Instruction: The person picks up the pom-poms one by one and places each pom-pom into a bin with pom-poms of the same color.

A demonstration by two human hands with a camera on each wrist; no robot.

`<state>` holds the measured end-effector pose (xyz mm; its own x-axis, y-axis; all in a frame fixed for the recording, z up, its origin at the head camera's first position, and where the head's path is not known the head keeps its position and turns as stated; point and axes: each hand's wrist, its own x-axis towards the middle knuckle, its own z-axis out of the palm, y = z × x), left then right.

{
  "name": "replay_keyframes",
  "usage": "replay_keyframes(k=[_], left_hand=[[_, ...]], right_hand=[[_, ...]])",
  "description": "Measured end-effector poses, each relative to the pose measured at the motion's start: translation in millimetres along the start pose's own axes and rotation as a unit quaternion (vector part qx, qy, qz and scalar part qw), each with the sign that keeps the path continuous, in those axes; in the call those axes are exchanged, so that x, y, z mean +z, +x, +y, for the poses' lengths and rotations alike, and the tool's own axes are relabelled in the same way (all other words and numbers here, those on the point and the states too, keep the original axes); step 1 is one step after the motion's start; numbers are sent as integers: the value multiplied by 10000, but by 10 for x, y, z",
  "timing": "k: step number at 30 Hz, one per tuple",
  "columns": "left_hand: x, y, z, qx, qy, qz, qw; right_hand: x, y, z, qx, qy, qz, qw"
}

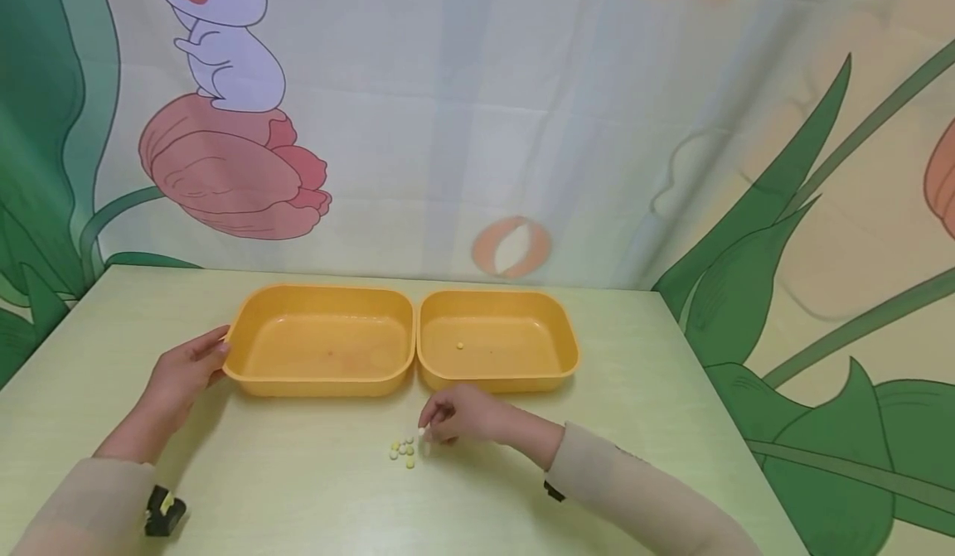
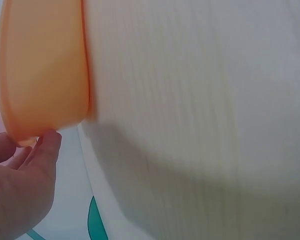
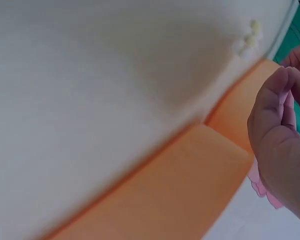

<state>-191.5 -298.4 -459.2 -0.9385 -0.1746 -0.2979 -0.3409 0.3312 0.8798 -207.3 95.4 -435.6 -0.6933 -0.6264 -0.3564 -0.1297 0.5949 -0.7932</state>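
Two yellow plastic trays stand side by side: a larger left tray (image 1: 321,386) and a smaller right tray (image 1: 496,382). My left hand (image 1: 185,374) grips the left tray's outer end, thumb and fingers at its rim; the left wrist view shows this hand (image 2: 27,185) at the tray's corner. My right hand (image 1: 466,415) is in front of the right tray, its fingertips pinching a small pale tablet (image 1: 421,432). Just left of those fingertips lies a loose group of several small round tablets (image 1: 404,449), white and pale yellow. One tablet (image 1: 460,345) lies inside the right tray.
The trays stand toward the back of a pale table (image 1: 298,490). Behind it hangs a printed curtain (image 1: 418,125) with plants and a white animal. Black devices, one at the left wrist (image 1: 164,512) and one under the right sleeve (image 1: 555,490), are partly visible.
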Motion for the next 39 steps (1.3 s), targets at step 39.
replay_keyframes(k=[39], left_hand=[[3,-5,-3,100,-6,-22,9999]], right_hand=[[-779,609,-1038,-71,-222,-342,9991]])
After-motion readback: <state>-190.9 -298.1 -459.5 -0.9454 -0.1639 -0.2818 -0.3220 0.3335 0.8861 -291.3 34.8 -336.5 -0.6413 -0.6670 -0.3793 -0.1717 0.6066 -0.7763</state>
